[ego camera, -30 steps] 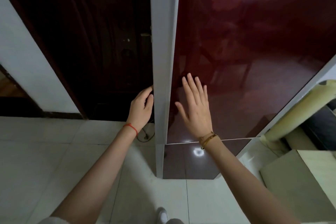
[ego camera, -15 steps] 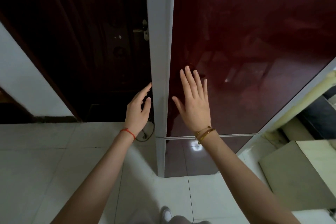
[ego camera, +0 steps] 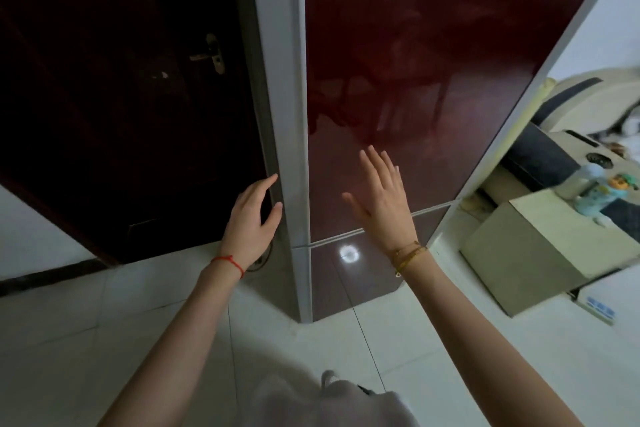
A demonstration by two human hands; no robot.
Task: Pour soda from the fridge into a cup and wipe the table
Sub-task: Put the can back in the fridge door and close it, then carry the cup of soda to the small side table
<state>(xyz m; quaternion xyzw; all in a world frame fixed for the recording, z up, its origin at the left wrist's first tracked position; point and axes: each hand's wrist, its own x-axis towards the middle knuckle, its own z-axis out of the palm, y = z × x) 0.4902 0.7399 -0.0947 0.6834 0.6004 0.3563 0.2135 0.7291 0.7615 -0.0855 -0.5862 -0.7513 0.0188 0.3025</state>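
The fridge, tall with a glossy dark-red front and a pale grey side edge, fills the upper middle of the view and is seen shut; the soda is therefore judged to be inside it, out of sight, and neither a cup nor a tabletop is shown. A dark wooden door with a metal handle stands just to the left of the fridge, and the white tiled floor lies below.

The upper fridge door is met by a lower door at a seam near the hands. To the right a cardboard box stands on the floor beside the fridge, with a small pale-blue bottle behind it.

The left hand is set at the grey side edge, its fingers lightly bent with the thumb touching the edge; nothing is gripped. The right hand is held flat and spread at the red front; whether it is touching the glass cannot be told. Both grips are thus open.

The main risk is judged to be a failed pull: no handle is seen, so the fingertips could slip off the smooth edge. If the door is swung wide, the box on the right could be struck. Bottles shelved inside the door could be shaken by a jerked opening.
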